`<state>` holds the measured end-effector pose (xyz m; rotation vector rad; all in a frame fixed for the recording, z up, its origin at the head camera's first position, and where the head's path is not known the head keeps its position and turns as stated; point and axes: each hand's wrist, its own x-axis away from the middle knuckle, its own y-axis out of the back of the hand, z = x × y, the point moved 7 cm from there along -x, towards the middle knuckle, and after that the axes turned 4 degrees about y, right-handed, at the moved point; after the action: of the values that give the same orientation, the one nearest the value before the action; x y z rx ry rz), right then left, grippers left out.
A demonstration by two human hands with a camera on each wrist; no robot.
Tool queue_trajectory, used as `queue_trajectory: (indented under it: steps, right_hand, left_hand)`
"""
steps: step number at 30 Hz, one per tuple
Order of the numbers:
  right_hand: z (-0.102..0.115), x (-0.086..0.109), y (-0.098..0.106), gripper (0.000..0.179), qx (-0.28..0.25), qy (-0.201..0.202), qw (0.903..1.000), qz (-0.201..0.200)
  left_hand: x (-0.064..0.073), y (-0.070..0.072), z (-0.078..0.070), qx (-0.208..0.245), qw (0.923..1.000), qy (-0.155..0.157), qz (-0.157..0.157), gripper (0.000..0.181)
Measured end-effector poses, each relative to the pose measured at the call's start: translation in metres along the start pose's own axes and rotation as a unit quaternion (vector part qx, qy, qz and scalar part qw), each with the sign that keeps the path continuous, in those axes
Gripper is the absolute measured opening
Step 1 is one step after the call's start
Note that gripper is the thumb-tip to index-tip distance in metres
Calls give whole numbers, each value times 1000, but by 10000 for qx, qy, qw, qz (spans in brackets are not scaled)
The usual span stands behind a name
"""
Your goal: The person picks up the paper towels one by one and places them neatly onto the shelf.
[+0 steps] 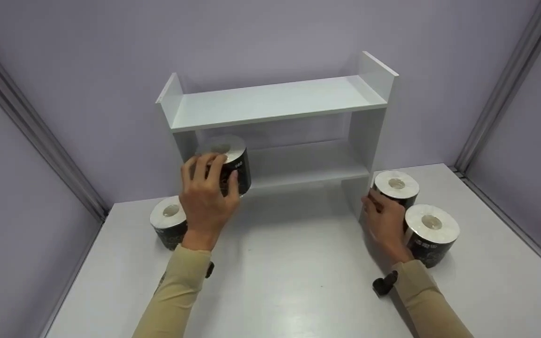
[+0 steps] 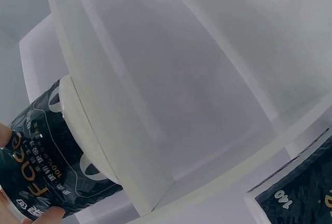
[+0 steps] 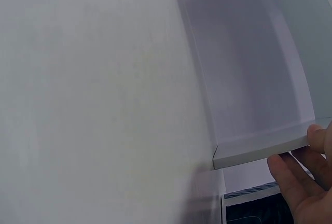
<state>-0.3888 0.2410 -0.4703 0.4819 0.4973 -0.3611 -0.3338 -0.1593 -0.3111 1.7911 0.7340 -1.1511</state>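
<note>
near roll point(image 1: 432, 238) just right of the right hand point(image 1: 385, 227), which pinches a side edge of the white shelf point(image 1: 277, 104), left roll point(image 1: 169, 229) outside the left hand point(image 1: 207, 199), which grips a dark-wrapped roll point(image 1: 241, 169) at the shelf's left end, back roll point(image 1: 397, 188) beyond the right hand

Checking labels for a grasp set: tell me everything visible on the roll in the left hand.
The roll is a squat cylinder with white, papery-looking ends; the top one shows a round central hole. Its dark, glossy wrapper looks like plastic film and carries gold and white print, including "100%". It is roughly upright, at the left end of the shelf unit's lower board. The left hand grips it, thumb on the wrapper. Whether it rests on the board, I can't tell.
</note>
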Motion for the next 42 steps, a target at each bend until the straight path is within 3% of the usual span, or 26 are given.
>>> queue_trajectory:
  steps: [16,42]
  right_hand:
    - [-2,0,0,32,73,-51,10000,13]
    - [-2,3,2,32,209,-201,9996,-2]
  left_hand:
    - [0,-7,3,-16,9998,141,-152,30]
    - [-5,-16,3,-61,9995,297,-33,30]
